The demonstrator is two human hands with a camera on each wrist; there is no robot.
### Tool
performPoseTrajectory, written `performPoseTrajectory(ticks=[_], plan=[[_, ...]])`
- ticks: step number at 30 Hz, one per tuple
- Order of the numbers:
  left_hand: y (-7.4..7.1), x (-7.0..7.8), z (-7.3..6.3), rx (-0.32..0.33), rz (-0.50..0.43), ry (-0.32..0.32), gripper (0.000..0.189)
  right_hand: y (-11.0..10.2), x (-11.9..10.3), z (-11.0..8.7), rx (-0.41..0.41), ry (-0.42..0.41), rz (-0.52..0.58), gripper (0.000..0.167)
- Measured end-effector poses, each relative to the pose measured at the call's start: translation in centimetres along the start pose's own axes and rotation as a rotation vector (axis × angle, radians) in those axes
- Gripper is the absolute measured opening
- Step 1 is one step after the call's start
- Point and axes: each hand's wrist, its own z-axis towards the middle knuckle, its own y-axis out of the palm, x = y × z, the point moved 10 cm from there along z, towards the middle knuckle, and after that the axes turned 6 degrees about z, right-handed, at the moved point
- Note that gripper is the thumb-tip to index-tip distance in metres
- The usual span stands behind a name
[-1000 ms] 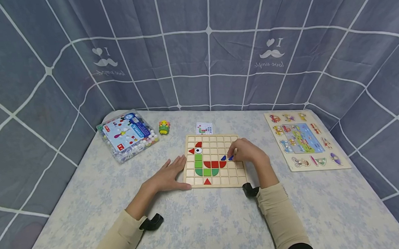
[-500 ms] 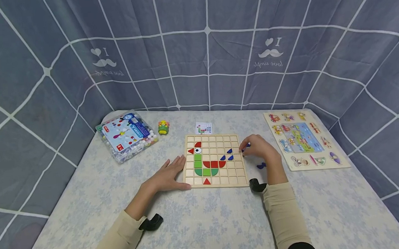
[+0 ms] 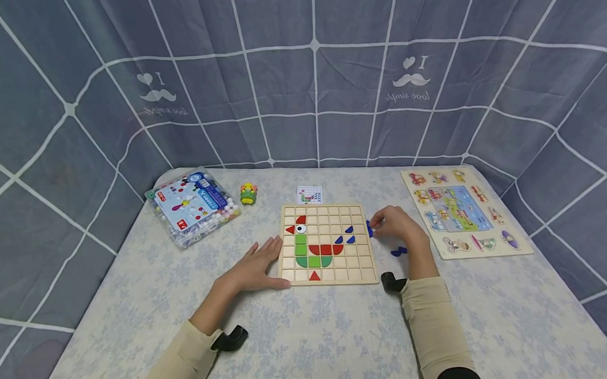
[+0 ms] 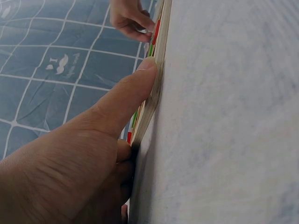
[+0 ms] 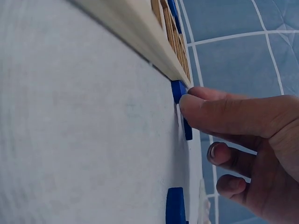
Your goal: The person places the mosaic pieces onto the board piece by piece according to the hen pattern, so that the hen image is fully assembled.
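A wooden grid board (image 3: 356, 275) carries red, green and blue pieces and a round eye piece (image 3: 301, 229), arranged like a bird. Three blue pieces (image 3: 351, 240) sit toward its right side. My left hand (image 3: 258, 267) lies along the board's left edge, fingers extended, its thumb (image 4: 140, 77) at the near corner. Beyond the right edge, my right hand (image 3: 395, 226) pinches a small blue piece (image 5: 178, 92) between thumb and forefinger, close against the board's side. Another blue piece (image 5: 188, 129) shows just under those fingertips. More blue pieces (image 3: 399, 251) lie on the table by the right wrist.
Behind the board lies a small pattern card (image 3: 310, 195). A toy figure (image 3: 249, 193) and a clear pack of beads (image 3: 193, 206) stand back left. A wooden picture puzzle (image 3: 464, 212) lies to the right. Grey checked curtain (image 3: 287, 81) encloses the table.
My right hand has moved from above the board to the blue pieces off its right edge, leaving three blue pieces visible on the grid. The left hand stays put.
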Motion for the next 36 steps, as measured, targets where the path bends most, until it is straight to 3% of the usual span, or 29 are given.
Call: performPoseTrajectory(ticks=[20,29,36], plan=[[0.2,-0.3,0.2,-0.014,0.013,-0.009,0.11,0.2,0.7,-0.6,-0.067,0.097,-0.027,0.015],[0.1,-0.2,0.1,-0.011,0.003,-0.006,0.11,0.8,-0.1,-0.3,-0.085,0.018,0.001,0.022],[0.1,-0.2,0.1,-0.013,0.004,-0.011,0.11,0.3,0.9,-0.9,-0.068,0.125,-0.066,0.022]])
